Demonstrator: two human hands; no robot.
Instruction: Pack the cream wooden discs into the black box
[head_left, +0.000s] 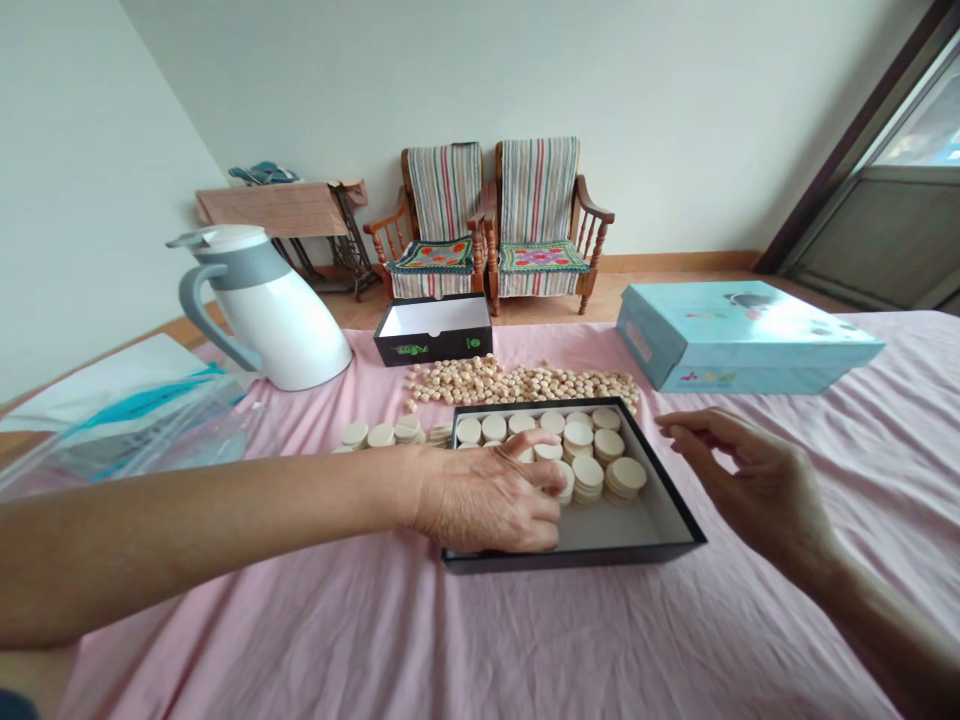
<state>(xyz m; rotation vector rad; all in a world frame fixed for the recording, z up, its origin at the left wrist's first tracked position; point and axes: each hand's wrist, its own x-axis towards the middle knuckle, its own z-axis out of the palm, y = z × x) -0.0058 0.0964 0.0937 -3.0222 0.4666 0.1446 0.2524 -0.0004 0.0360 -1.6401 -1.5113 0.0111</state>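
A shallow black-rimmed box (577, 560) with a pale inside lies on the pink cloth, holding rows of stacked round wooden discs (628, 475). My left hand (499, 497) reaches over its left side, fingers curled round a stack of discs near the middle; the hand partly hides that stack and the ones to its left. Outside the box's right edge, my right hand (739, 475) hovers above the cloth. Its index finger and thumb are stretched out close together, and nothing shows in them. More discs (381, 435) stand on the cloth behind my left forearm.
Behind the box lies a spread of small round wooden beads (525, 383). A second black box (433, 345) stands farther back. A white-and-grey jug (274, 320) and clear plastic bags (172, 425) are at left; a light blue box (750, 345) is at right.
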